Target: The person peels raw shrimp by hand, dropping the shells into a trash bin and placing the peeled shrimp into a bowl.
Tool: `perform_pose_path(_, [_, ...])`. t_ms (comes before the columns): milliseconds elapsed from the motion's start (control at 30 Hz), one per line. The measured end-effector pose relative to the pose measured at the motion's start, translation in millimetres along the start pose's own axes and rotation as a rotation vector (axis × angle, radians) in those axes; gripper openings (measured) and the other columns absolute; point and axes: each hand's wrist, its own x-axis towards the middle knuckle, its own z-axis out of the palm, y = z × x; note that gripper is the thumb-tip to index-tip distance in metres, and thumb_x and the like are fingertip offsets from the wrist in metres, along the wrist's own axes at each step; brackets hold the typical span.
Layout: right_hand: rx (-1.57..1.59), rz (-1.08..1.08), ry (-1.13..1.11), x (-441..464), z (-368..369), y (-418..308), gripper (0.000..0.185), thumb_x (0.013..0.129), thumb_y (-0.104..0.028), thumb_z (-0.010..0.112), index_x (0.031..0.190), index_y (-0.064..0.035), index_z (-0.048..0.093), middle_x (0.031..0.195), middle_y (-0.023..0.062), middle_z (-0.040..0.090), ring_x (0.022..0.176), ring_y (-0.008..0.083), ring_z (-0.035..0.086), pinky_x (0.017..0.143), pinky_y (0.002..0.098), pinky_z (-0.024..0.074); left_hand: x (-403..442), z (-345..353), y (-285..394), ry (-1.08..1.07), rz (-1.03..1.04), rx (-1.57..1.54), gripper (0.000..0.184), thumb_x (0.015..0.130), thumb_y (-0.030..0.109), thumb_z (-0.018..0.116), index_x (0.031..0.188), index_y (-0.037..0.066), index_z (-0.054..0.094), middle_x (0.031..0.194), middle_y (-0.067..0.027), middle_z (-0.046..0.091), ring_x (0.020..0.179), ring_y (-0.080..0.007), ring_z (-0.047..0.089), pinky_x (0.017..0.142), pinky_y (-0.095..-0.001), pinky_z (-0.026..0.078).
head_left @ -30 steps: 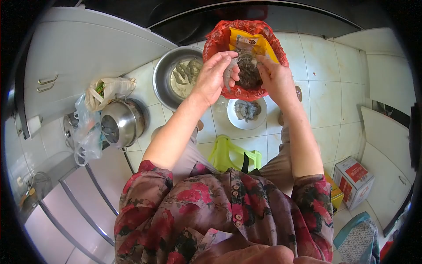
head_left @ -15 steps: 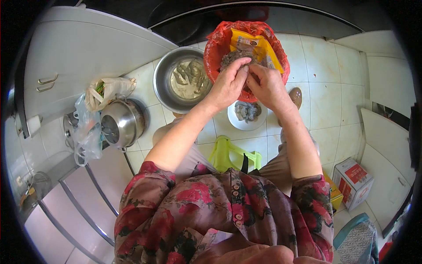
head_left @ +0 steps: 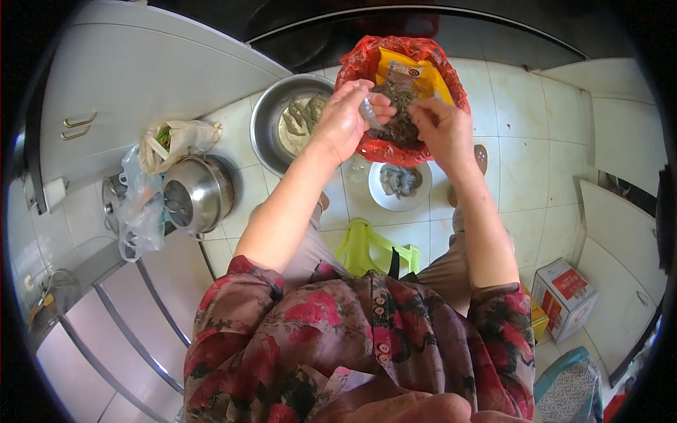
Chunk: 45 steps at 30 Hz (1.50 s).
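Note:
My left hand (head_left: 344, 121) is closed round a greyish, translucent shrimp (head_left: 369, 113) at the left rim of the bin. My right hand (head_left: 444, 127) hovers at the bin's right side, its thumb and fingertips pinched together; whatever may be between them is too small to tell. Below both hands stands the bin lined with a red plastic bag (head_left: 360, 62), with a heap of brownish shrimp shells (head_left: 403, 127) and a yellow packet (head_left: 427, 79) inside. A white bowl (head_left: 395, 204) of peeled shrimp (head_left: 399, 181) sits just nearer to me. Whole shrimp (head_left: 303, 116) lie in a metal basin (head_left: 264, 144) to the left.
A light green plastic stool (head_left: 360, 247) is between my legs. To the left are a steel pot (head_left: 190, 194), a clear plastic bag (head_left: 143, 225) and a cloth-like bag with greens (head_left: 180, 137). A red and white carton (head_left: 564, 296) stands on the right by the cabinets.
My hands were together over the bin; now they are apart, the left further left with the shrimp showing in it, the right further right. The view has shifted slightly.

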Motion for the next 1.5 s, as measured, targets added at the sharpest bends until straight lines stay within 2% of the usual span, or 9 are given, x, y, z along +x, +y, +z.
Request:
perform_pose_path(133, [-0.211,-0.352,0.199,0,12,6,0.018,0.078,-0.011,0.070,0.094,-0.0032,0.070,0.088,0.0157,0.067,0.080,0.0316,0.065,0.071,0.0387,0.0518,4,-3,-3,-0.008,-0.009,-0.178,0.020,0.097,0.011,0.046,0.116,0.005,0.045,0.110,-0.0253,0.061,0.106,-0.0382,0.061,0.088,-0.0449,0.051])
perform_pose_path(267, [-0.155,-0.190,0.059,0,6,6,0.018,0.078,-0.013,0.071,0.094,-0.0055,0.069,0.089,0.0114,0.066,0.080,0.0311,0.064,0.069,0.0389,0.0518,3,0,-2,-0.017,0.004,-0.199,0.020,0.097,0.011,0.046,0.116,0.005,0.045,0.114,-0.0273,0.060,0.110,-0.0395,0.059,0.090,-0.0459,0.050])
perform_pose_path(433, [-0.351,-0.500,0.123,-6,16,-17,0.018,0.080,-0.016,0.069,0.095,-0.0068,0.066,0.083,0.0098,0.062,0.072,0.0301,0.062,0.064,0.0394,0.0512,3,1,-11,0.011,-0.049,-0.199,0.025,0.097,0.012,0.046,0.120,0.004,0.047,0.118,-0.0245,0.059,0.104,-0.0327,0.062,0.090,-0.0419,0.051])
perform_pose_path(667, [-0.189,-0.457,0.001,-2,17,3,0.018,0.082,-0.013,0.068,0.097,-0.0049,0.067,0.080,0.0093,0.063,0.068,0.0243,0.063,0.061,0.0351,0.0522,-4,5,-10,-0.070,-0.055,-0.034,0.026,0.098,0.019,0.048,0.118,0.003,0.054,0.115,-0.0167,0.062,0.094,-0.0202,0.063,0.084,-0.0346,0.051])
perform_pose_path(767, [0.406,0.229,-0.257,-1,1,-12,0.020,0.094,-0.016,0.059,0.098,0.0034,0.064,0.074,0.0039,0.063,0.060,0.0077,0.059,0.054,0.0238,0.0486,-6,4,-6,-0.112,0.240,0.468,0.026,0.098,0.023,0.051,0.113,0.004,0.059,0.099,-0.0085,0.065,0.083,-0.0108,0.061,0.072,-0.0259,0.049])
perform_pose_path(1000, [0.776,0.345,-0.406,-3,-6,-16,0.022,0.097,-0.017,0.053,0.097,0.0038,0.062,0.076,0.0024,0.064,0.061,0.0068,0.059,0.054,0.0222,0.0478,-12,-1,6,-0.249,0.064,0.363,0.024,0.096,0.024,0.057,0.105,0.003,0.064,0.076,-0.0005,0.062,0.060,-0.0059,0.056,0.055,-0.0182,0.045])
perform_pose_path(1100, [0.420,0.130,-0.313,-5,-6,-20,0.021,0.095,-0.017,0.056,0.090,0.0031,0.062,0.075,0.0086,0.065,0.060,0.0163,0.063,0.055,0.0288,0.0499,-11,-4,8,-0.233,-0.032,0.280,0.024,0.096,0.023,0.058,0.104,0.001,0.064,0.076,-0.0029,0.063,0.058,-0.0082,0.058,0.054,-0.0204,0.048])
perform_pose_path(1167, [-0.110,-0.417,-0.155,-6,-4,-14,0.018,0.089,-0.015,0.059,0.082,0.0024,0.062,0.074,0.0180,0.065,0.063,0.0297,0.064,0.059,0.0375,0.0515,-12,-2,7,-0.201,-0.040,0.327,0.025,0.095,0.023,0.059,0.103,0.000,0.064,0.076,-0.0043,0.064,0.059,-0.0098,0.061,0.055,-0.0219,0.050])
perform_pose_path(1500, [-0.469,-0.266,-0.312,-10,5,-10,0.017,0.083,-0.015,0.061,0.076,0.0004,0.061,0.072,0.0205,0.063,0.067,0.0386,0.063,0.062,0.0450,0.0506,-12,-3,-6,-0.181,-0.146,0.508,0.020,0.095,0.014,0.056,0.093,-0.005,0.063,0.082,-0.0135,0.069,0.072,-0.0195,0.070,0.064,-0.0288,0.059])
